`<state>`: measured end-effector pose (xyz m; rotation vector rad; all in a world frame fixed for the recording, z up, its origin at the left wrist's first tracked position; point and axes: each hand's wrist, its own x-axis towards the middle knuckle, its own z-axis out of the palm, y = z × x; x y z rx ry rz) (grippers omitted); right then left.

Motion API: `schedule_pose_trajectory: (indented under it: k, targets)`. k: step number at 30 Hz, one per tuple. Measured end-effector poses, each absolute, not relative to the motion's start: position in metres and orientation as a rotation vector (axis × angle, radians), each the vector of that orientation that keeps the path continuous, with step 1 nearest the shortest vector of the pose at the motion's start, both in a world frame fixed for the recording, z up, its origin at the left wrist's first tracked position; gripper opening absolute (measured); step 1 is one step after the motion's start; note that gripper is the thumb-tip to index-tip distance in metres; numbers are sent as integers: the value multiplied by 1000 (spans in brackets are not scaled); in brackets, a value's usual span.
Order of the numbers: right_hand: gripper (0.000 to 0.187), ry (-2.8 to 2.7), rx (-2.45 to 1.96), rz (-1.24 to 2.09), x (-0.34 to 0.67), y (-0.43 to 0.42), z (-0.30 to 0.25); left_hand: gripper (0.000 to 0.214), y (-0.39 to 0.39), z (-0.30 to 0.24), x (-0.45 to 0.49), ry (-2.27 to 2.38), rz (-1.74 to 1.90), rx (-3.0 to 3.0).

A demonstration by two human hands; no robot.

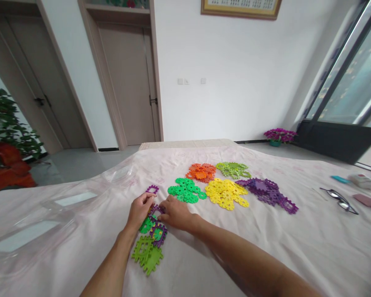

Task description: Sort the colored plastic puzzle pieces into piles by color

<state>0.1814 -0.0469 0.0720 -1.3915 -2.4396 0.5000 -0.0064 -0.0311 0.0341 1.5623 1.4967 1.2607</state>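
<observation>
Between my two hands lies a purple square frame piece (156, 210) of a plastic building set. My left hand (139, 210) is closed at its left edge, and the curled fingers of my right hand (177, 212) grip it from the right; the fingertips are partly hidden. Just below are a green disc (146, 225) and another purple frame (163, 236) with green and yellow showing through it. Nearest me rest light green notched squares (151, 260), overlapping. Beyond my left fingertips a separate purple frame (152, 189) lies flat.
Piles of green discs (185, 190), yellow discs (225, 194), orange pieces (200, 173), lime pieces (233, 170) and purple pieces (264, 191) sit on the pale cloth (266, 247). Clear plastic packages (64, 214) lie left. Glasses (341, 200) and small items are at right.
</observation>
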Motion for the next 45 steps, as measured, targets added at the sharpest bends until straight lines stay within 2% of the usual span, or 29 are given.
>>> schedule_pose_trajectory:
  k: [2, 6, 9, 16, 25, 28, 31, 36, 41, 45]
  targets:
    - [33, -2302, -1369, 653, 184, -41, 64, 38, -31, 35, -6, 1494, 1251, 1571]
    - [10, -1896, -1221, 1026, 198, -30, 41, 38, -32, 35, -5, 1486, 1245, 1549]
    - [12, -1545, -1115, 1165, 217, -21, 31, 41, -32, 34, -3, 1467, 1245, 1499]
    - [34, -789, -1058, 904, 292, 15, 43, 43, -33, 33, -2, 1462, 1269, 1456]
    - [21, -53, -789, 604, 406, 33, 61, 39, -26, 22, -6, 1440, 1256, 1471]
    - [24, -48, -801, 654, 410, 29, 62, 42, -27, 23, -5, 1443, 1253, 1469]
    - [19, -145, -802, 786, 387, 26, 62, 45, -30, 24, -2, 1462, 1269, 1461]
    - [29, -702, -938, 1007, 321, 10, 57, 55, -36, 34, -5, 1406, 1190, 1508]
    - [23, -1250, -1000, 1110, 270, -14, 41, 85, -61, 54, -45, 1243, 779, 1914]
    - [18, -1686, -1089, 962, 256, -26, 35, 110, -103, 47, -68, 1269, 457, 2243]
